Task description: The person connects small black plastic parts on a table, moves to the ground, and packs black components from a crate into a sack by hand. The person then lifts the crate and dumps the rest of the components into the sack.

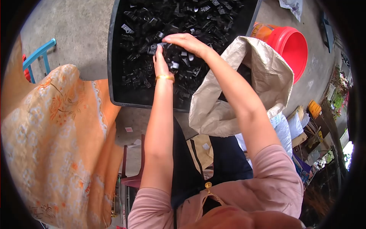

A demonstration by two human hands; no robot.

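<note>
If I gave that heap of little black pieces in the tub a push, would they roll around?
The black pieces would more likely slide or tumble than roll, since many look angular. They may be slippery, judging by their glossy highlights. They'd probably shift easily, as they seem to lie loose in the tub.

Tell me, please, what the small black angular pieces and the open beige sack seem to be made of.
Small black angular pieces: glossy, perhaps plastic; bright highlights show, but coated metal remains possible.
Open beige sack: probably woven plastic, low-sheen; fine weave and stiff, creased folds suggest it.
</note>
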